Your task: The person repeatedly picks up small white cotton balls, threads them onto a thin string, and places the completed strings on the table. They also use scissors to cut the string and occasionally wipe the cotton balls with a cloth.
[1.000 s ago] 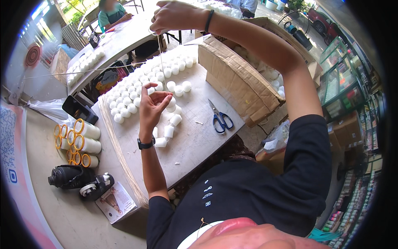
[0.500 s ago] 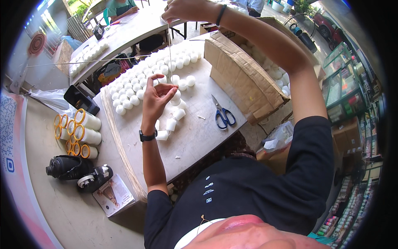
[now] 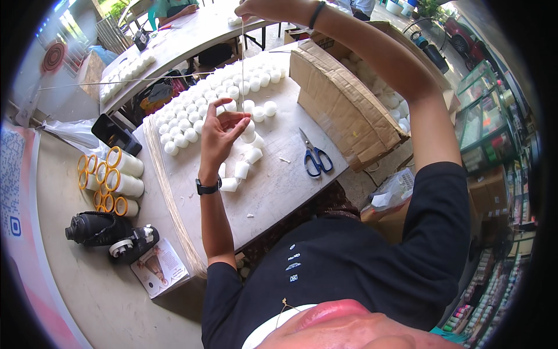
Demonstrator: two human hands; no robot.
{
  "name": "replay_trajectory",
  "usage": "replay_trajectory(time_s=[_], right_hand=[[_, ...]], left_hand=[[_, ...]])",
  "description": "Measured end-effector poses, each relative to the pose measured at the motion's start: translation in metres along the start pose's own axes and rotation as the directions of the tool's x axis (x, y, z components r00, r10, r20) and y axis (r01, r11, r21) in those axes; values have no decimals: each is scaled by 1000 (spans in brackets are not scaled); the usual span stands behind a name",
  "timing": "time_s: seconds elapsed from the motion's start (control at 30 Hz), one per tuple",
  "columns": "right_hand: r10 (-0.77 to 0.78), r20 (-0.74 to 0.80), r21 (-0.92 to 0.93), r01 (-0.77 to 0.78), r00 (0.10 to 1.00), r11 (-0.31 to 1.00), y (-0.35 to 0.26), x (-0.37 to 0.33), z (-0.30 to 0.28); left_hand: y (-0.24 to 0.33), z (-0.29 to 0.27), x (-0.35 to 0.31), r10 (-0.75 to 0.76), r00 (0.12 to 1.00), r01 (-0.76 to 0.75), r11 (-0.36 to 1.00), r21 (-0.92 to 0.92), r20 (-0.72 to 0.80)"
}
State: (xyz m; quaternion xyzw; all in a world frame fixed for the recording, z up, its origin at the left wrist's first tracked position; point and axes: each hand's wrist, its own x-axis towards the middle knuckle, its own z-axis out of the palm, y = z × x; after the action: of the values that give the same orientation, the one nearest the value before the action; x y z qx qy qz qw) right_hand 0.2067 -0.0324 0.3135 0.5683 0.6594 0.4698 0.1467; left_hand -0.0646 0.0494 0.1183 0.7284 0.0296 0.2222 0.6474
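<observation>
My left hand (image 3: 220, 136) is over the table, thumb and index finger pinched on a thin white string (image 3: 243, 70), the other fingers curled. Up at the top edge, partly cut off, my right hand (image 3: 270, 11) grips the upper part of this string, which runs taut between both hands. Just below my left fingertips hangs a small white cup-shaped piece (image 3: 248, 134). More such white pieces (image 3: 241, 170) trail down from it in a curved line onto the table. Rows of similar white rounded pieces (image 3: 186, 119) stand behind my left hand.
Blue-handled scissors (image 3: 314, 160) lie right of the trailing pieces. An open cardboard box (image 3: 343, 104) holds more white pieces. A bundle of long cords (image 3: 168, 192) lies along the table's left side, near orange-rimmed white tubes (image 3: 125, 183) and a black bottle (image 3: 96, 228). A person's arm (image 3: 181, 13) shows behind.
The view has shifted slightly. Both hands keep nearly the same pose, with the string still stretched between them.
</observation>
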Motion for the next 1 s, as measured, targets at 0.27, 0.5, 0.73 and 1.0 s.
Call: replay_trajectory(time_s=[0.27, 0.5, 0.73, 1.0], right_hand=[[5, 91, -27, -3, 996, 1000, 15, -13, -14], [25, 73, -50, -22, 997, 999, 20, -20, -36], [-16, -53, 22, 17, 998, 1000, 7, -1, -31], [8, -44, -23, -9, 999, 1000, 12, -7, -30]], left_hand=[[0, 10, 6, 86, 996, -86, 996, -24, -3], [4, 18, 7, 103, 993, -103, 995, -2, -60], [3, 4, -5, 68, 995, -64, 996, 53, -78], [7, 10, -3, 50, 997, -49, 998, 26, -53]])
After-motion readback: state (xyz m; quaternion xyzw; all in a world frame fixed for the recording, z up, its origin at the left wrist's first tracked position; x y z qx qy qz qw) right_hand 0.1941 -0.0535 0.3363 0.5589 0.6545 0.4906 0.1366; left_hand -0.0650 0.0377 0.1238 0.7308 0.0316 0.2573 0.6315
